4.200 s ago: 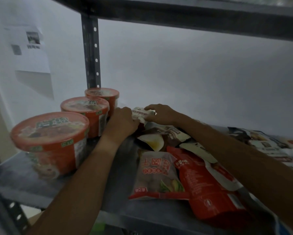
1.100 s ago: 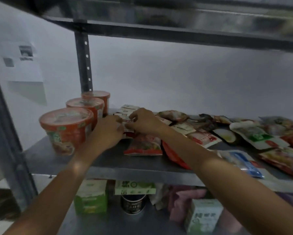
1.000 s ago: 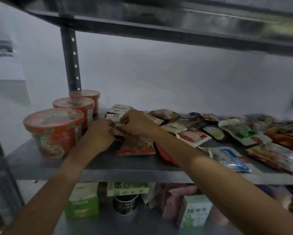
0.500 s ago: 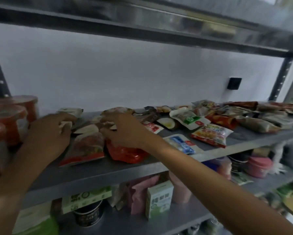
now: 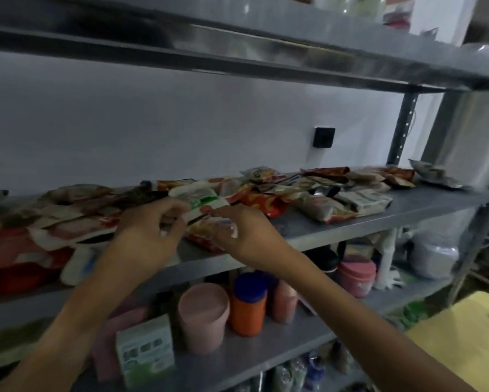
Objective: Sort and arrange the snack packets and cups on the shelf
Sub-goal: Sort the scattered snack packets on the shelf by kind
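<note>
Several snack packets lie scattered along the grey metal shelf (image 5: pixel 407 213). My left hand (image 5: pixel 150 230) and my right hand (image 5: pixel 237 230) meet over a white packet with a green and red print (image 5: pixel 206 200), each pinching its near edge. Under my right hand lies a red and yellow packet (image 5: pixel 206 236) at the shelf's front edge. Red packets (image 5: pixel 20 258) pile up at the left, and brown and silver packets (image 5: pixel 359 199) spread to the right. The noodle cups are out of view.
The shelf below holds a pink cup (image 5: pixel 203 315), an orange bottle with a blue cap (image 5: pixel 249 306), a pink tub (image 5: pixel 356 278) and a green-white box (image 5: pixel 145 349). Another shelf (image 5: pixel 237 52) runs overhead. A yellow surface (image 5: pixel 464 335) sits at the lower right.
The view has swung right, away from the noodle cups. Both hands have left the small packets beside the cups and moved right to the white and green packet.
</note>
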